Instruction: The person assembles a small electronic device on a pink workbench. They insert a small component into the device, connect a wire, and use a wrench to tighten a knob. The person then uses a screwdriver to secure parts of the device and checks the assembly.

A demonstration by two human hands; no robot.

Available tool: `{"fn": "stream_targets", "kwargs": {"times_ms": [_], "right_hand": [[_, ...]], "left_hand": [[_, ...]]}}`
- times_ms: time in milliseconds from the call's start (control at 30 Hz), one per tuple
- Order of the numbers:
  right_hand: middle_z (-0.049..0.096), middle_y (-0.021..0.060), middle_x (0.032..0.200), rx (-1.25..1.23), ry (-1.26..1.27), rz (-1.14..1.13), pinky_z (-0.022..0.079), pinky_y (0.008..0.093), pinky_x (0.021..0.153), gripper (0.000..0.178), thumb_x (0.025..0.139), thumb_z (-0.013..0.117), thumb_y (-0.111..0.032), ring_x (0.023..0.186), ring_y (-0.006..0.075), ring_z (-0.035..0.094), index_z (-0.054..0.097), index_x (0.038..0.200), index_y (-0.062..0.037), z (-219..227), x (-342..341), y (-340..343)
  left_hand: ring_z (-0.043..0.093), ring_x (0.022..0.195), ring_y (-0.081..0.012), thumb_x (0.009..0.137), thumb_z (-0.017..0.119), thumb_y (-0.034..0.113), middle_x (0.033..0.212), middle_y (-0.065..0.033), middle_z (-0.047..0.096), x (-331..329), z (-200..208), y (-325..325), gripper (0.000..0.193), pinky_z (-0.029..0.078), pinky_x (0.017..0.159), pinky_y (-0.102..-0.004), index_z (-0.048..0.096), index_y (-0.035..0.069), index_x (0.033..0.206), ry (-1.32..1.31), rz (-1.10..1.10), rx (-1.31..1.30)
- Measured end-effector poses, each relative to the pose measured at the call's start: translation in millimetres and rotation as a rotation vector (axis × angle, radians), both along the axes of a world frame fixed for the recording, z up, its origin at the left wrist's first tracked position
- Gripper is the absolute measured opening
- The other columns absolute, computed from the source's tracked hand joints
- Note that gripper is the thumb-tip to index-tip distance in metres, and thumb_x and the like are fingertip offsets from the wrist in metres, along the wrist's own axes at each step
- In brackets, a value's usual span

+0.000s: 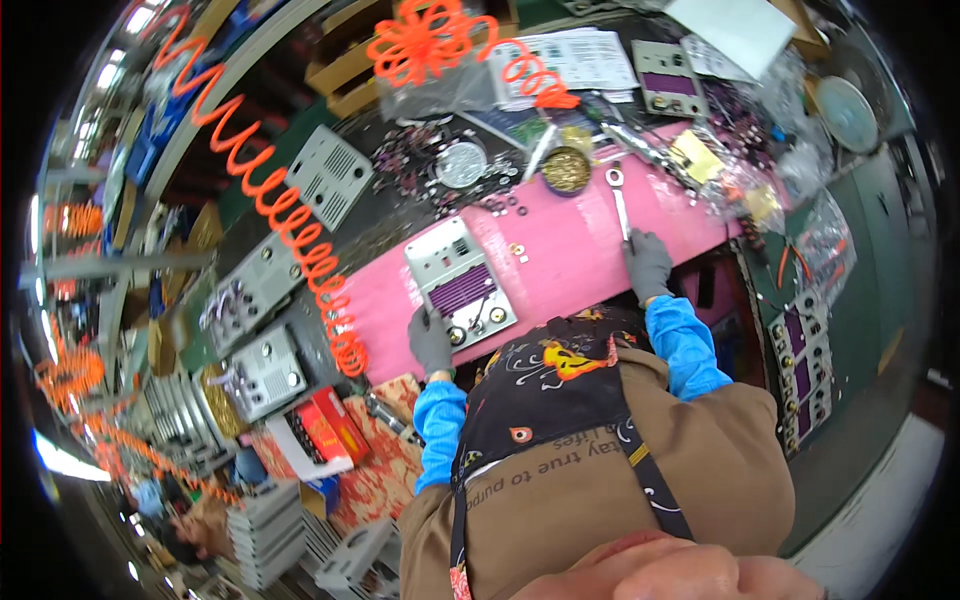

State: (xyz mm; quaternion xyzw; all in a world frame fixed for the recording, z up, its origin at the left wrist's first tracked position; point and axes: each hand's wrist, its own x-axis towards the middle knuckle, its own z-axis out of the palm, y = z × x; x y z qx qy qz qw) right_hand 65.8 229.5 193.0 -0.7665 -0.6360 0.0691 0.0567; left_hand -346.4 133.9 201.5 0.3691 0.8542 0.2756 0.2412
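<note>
My left hand (430, 342), in a grey glove, grips the near left edge of a silver metal panel (440, 256) lying on the pink mat (560, 250). The panel has a purple slotted strip and round knob-like fittings along its near side. In my right hand (648, 266), also gloved in grey, is the handle end of a ring wrench (617, 195); its ring head points away from me over the mat. Between the hands lie a few small brass-coloured parts (518, 252). Farther off stands a round tub (566, 170) of small brass pieces.
A coiled orange air hose (290, 215) hangs at the left, its lower end reaching the mat. Loose dark fittings (410, 160) spread beyond the panel. More panels (258, 374) sit at the left, and others (800, 370) at the right. Papers (570, 65) lie at the back.
</note>
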Motion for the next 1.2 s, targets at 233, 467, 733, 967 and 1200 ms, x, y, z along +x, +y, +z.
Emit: {"fn": "stream_targets", "kwargs": {"times_ms": [233, 467, 733, 967, 1200], "right_hand": [[0.064, 0.0105, 0.091, 0.065, 0.373, -0.156, 0.051, 0.047, 0.074, 0.018, 0.094, 0.056, -0.031, 0.086, 0.0347, 0.063, 0.065, 0.097, -0.0164, -11.8, 24.1, 6.4], [0.067, 0.0127, 0.102, 0.453, 0.351, -0.133, 0.052, 0.0446, 0.08, 0.02, 0.091, 0.059, -0.018, 0.093, 0.0337, 0.064, 0.066, 0.109, -0.0121, 10.3, 78.1, 87.7], [0.067, 0.0114, 0.101, 0.235, -0.045, 0.128, 0.053, 0.0453, 0.08, 0.02, 0.08, 0.065, -0.012, 0.1, 0.032, 0.063, 0.067, 0.1, -0.0132, 30.3, 102.4, 237.9], [0.071, 0.0132, 0.096, -0.096, 0.016, -0.008, 0.051, 0.0465, 0.082, 0.02, 0.079, 0.067, -0.017, 0.094, 0.0337, 0.066, 0.07, 0.099, -0.0149, 10.7, 94.0, 264.9], [0.068, 0.0083, 0.085, 0.404, 0.292, -0.063, 0.052, 0.0456, 0.078, 0.013, 0.082, 0.066, -0.023, 0.086, 0.0312, 0.065, 0.071, 0.094, -0.018, 27.4, 107.7, 205.9]], "left_hand": [[0.066, 0.093, -0.0289, 0.095, 0.058, 0.028, 0.105, -0.0171, 0.069, -11.0, -5.0, 32.5, 0.036, 0.049, 0.086, -0.0398, 0.066, 0.0, 0.116, -0.031, -0.063, -0.003], [0.067, 0.085, -0.0265, 0.095, 0.057, 0.027, 0.097, -0.0163, 0.071, 2.0, 15.5, 74.4, 0.033, 0.05, 0.077, -0.0395, 0.067, -0.002, 0.107, 0.01, -0.037, -0.124], [0.062, 0.08, -0.0248, 0.098, 0.05, 0.024, 0.091, -0.0167, 0.068, -12.6, -3.8, 73.6, 0.031, 0.047, 0.073, -0.0387, 0.063, -0.003, 0.103, -0.15, 0.012, -0.018], [0.055, 0.082, -0.0207, 0.102, 0.042, 0.026, 0.094, -0.0126, 0.061, -8.4, 2.5, 53.3, 0.032, 0.045, 0.077, -0.0366, 0.056, -0.002, 0.11, -0.315, 0.066, 0.103], [0.053, 0.079, -0.019, 0.103, 0.041, 0.029, 0.093, -0.0102, 0.061, 9.4, 19.4, 54.1, 0.035, 0.045, 0.075, -0.0364, 0.056, -0.001, 0.109, -0.395, 0.177, 0.208]]}}
